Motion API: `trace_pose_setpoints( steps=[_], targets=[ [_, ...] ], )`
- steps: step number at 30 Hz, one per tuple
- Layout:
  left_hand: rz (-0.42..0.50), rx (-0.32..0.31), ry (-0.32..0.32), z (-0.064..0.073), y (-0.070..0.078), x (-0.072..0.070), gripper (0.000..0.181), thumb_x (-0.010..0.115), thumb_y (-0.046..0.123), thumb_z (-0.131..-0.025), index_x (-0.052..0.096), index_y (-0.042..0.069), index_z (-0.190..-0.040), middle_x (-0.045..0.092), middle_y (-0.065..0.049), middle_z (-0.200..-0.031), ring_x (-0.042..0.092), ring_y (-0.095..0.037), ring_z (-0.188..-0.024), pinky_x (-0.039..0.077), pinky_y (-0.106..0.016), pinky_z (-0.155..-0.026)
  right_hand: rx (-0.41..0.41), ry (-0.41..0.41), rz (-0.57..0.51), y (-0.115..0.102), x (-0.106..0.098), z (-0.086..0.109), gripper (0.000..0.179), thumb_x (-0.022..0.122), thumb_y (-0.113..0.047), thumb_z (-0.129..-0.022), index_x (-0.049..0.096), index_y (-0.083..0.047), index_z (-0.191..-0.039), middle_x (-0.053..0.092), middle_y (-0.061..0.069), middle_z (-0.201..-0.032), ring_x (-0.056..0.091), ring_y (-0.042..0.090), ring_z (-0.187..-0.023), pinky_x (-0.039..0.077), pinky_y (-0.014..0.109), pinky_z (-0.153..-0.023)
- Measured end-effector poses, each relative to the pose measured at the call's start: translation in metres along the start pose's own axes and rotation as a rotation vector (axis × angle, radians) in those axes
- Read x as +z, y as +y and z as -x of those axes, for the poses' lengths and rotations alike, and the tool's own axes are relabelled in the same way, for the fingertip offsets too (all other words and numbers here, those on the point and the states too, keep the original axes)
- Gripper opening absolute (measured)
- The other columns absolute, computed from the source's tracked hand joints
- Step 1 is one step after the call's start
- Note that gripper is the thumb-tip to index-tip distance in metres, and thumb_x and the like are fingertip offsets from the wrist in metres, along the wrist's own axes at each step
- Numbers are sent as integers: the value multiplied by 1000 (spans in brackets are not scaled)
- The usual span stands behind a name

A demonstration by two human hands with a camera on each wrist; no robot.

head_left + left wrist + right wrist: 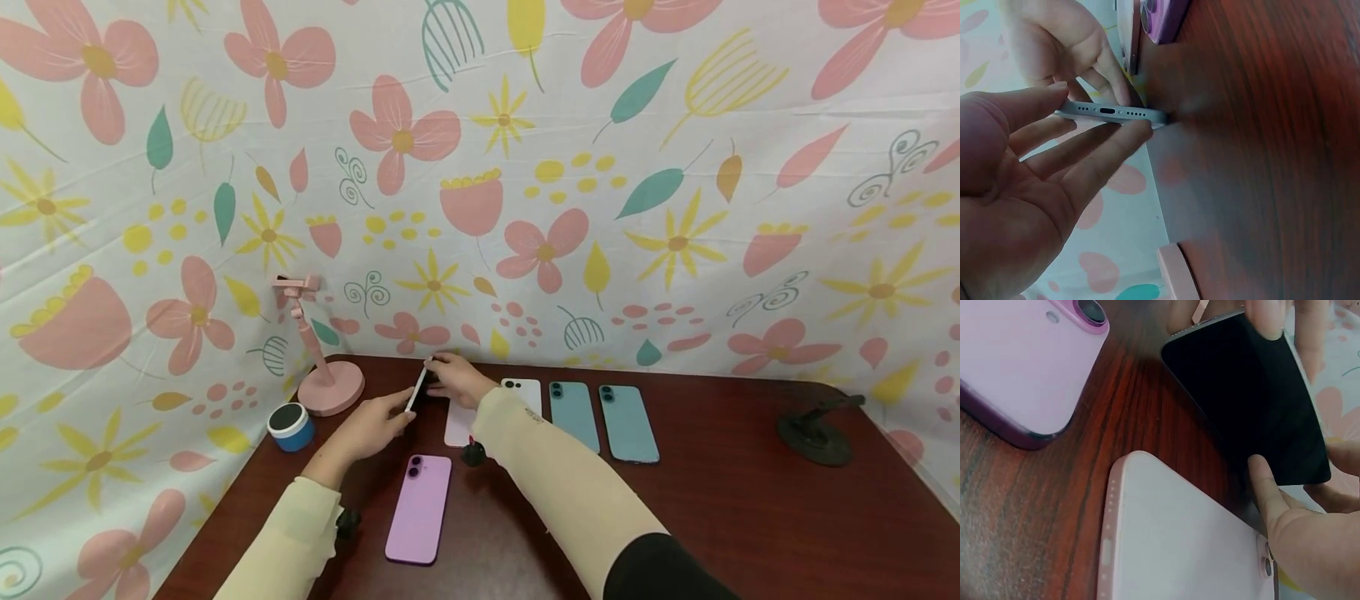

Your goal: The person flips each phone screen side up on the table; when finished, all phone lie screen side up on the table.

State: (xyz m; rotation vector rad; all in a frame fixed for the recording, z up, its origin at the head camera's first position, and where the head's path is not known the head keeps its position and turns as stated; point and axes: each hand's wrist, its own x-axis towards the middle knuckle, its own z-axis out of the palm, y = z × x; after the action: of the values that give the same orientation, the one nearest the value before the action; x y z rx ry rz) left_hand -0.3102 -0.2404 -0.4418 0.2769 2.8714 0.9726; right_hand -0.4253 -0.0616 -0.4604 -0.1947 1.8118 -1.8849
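Observation:
Near the back edge of the table, both hands hold one smartphone [417, 389] tilted up on edge. Its black screen [1241, 394] faces right, and its charging port end [1108, 112] points at the left wrist camera. My left hand [375, 427] grips the lower end, thumb on one face and fingers on the other. My right hand [459, 379] pinches the upper end, one fingertip on the screen. Beside it lies a pale pink phone [1172, 537], partly under the right forearm in the head view. A purple phone [418, 510] lies nearer me, back up.
A white phone [531, 397] and two blue-green phones [574, 414] [630, 423] lie to the right. At left stand a pink phone stand [332, 389] and a blue jar with a dark top [291, 427]. A black stand [816, 437] sits far right. Floral cloth [480, 208] hangs behind.

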Motion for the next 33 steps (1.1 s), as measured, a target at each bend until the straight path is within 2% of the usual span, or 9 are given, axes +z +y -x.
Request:
trace_pose_setpoints(
  steps=[2,4,8,13,16,20,23,27,33],
  targets=[
    [19,-14,2,0,1,0,55,59,21,-111,46,8,-162,78,-12,-102,76,-23,-91,55,-36,-75,-3,4,3,1,0,0,58,40,-25,-117,26,-3,-169,32,29,-170,45,49,-151,47,52,-121],
    [26,-17,16,1,2,0,54,59,18,-110,46,5,-162,78,-13,-100,77,-23,-90,53,-32,-72,-7,16,13,2,0,-1,57,37,-26,-118,28,-2,-168,33,30,-169,46,48,-151,47,52,-121],
    [40,-26,55,2,1,0,53,59,14,-110,48,1,-159,78,-20,-117,79,-22,-90,55,-30,-69,-24,38,67,4,0,-3,53,36,-23,-118,34,-1,-166,38,29,-167,48,46,-150,47,52,-121],
    [52,-33,69,4,-2,-2,52,58,10,-109,47,-3,-159,71,-26,-138,80,-22,-94,59,-30,-70,-50,56,184,4,2,-1,49,41,-16,-116,42,-1,-162,42,24,-168,53,43,-146,50,50,-118],
    [25,-45,63,4,-5,-4,52,57,9,-108,47,-3,-158,73,-25,-134,79,-21,-90,55,-29,-64,-70,67,255,4,4,0,48,45,-12,-114,45,1,-160,47,24,-164,56,42,-143,52,49,-116],
    [-36,-66,57,2,-8,-7,54,56,8,-106,48,-4,-158,78,-21,-120,74,-17,-82,46,-28,-59,-91,82,423,4,6,2,48,50,-11,-111,48,2,-157,53,23,-160,63,39,-135,55,47,-112],
    [-58,-76,57,1,-10,-8,56,58,7,-103,49,-5,-157,75,-23,-128,70,-18,-84,47,-30,-64,-91,90,546,3,9,4,50,55,-11,-109,49,1,-157,53,21,-160,71,37,-125,58,45,-108],
    [-82,-72,59,2,-12,-9,59,65,7,-99,51,-7,-155,67,-27,-143,69,-25,-99,52,-34,-75,-93,98,625,3,13,5,55,61,-11,-107,47,3,-158,54,23,-160,77,35,-113,61,43,-102],
    [-90,-42,54,1,-14,-9,63,73,6,-95,52,-7,-153,66,-28,-141,70,-31,-111,60,-43,-86,-88,116,639,3,14,3,58,67,-11,-104,48,3,-158,61,24,-152,78,32,-105,62,42,-98]
  ],
)
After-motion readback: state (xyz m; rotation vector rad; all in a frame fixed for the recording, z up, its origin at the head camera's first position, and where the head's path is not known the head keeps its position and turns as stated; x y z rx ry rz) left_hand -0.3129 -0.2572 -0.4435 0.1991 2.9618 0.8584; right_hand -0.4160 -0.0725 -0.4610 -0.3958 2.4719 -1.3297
